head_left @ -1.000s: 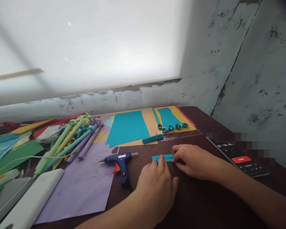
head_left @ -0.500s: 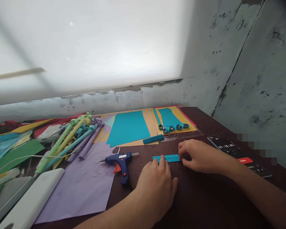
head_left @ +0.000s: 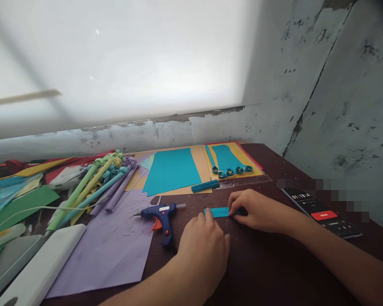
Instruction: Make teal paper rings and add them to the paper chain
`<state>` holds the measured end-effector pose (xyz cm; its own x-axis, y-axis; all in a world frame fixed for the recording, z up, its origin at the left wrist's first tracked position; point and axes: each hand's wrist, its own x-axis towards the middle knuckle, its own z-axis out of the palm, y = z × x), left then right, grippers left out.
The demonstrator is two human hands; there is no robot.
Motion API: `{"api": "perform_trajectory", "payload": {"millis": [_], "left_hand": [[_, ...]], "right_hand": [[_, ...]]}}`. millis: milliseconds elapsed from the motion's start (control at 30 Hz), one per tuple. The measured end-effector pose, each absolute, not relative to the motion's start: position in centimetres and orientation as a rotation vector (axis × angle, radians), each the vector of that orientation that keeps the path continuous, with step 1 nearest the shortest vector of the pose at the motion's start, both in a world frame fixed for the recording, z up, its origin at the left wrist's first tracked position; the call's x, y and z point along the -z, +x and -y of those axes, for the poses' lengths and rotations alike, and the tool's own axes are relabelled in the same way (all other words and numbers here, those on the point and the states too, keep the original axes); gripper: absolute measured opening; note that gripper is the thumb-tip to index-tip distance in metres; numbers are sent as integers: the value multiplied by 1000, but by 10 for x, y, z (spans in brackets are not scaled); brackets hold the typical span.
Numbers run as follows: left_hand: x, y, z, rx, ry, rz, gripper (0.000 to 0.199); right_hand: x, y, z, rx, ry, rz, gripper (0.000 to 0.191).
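Note:
A folded blue paper strip [head_left: 219,212] lies across the dark table in front of me. My left hand [head_left: 207,238] rests palm down, its outstretched fingertips on the strip's left end and the thumb apart. At the right end, my right hand [head_left: 247,207] pinches the strip between thumb and curled fingers. Left of my left hand lies a blue hot glue gun [head_left: 164,219] with an orange trigger and a small red light. A short folded blue paper piece [head_left: 205,186] sits just beyond the hands.
Blue sheets [head_left: 172,170] lie at the back, beside blue paper curls [head_left: 234,171] on yellow card. Purple paper [head_left: 115,250], rolled paper tubes [head_left: 79,191] with curled tops and a white power strip [head_left: 41,272] fill the left. A phone [head_left: 322,212] lies on the right.
My right hand has slid left along the strip, so less of the strip shows between the hands. The left hand has shifted slightly left.

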<state>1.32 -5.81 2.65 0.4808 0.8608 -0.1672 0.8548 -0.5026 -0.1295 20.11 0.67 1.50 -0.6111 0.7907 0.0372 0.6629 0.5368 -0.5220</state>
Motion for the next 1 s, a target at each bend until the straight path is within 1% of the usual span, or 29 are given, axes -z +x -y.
{"api": "perform_trajectory", "payload": {"millis": [233,333,433,500,567,667,767,833,900,1000], "left_hand": [[-26,-2,44,-137,-2760,1459,31],[-25,-7,31,-70,-2764,1498,28],[-25,-10,17,9,-2694,1559,30],[-23,-12,10,93,-2710,1554,26],[-18,-14,5,203,-2789,1437,18],[-9,-14,2,301,-2886,1255,17],[-6,-14,2,368,-2886,1234,21],[-9,-14,2,495,-2851,1326,23],[-14,-14,3,698,-2794,1462,19],[-22,-15,4,1001,-2727,1609,14]], "right_hand": [[-18,202,-7,-670,-1199,2492,21],[-20,202,-6,-692,-1209,2477,17],[-21,202,-7,-684,-1202,2481,15],[-20,202,-7,-674,-1190,2488,17],[-19,201,-7,-664,-1178,2493,18],[-16,200,-7,-632,-1146,2490,18],[-15,198,-8,-576,-1109,2451,17],[-17,198,-8,-514,-1104,2390,14],[-21,198,-8,-461,-1112,2290,10],[-27,197,-7,-497,-1112,2130,7]]}}
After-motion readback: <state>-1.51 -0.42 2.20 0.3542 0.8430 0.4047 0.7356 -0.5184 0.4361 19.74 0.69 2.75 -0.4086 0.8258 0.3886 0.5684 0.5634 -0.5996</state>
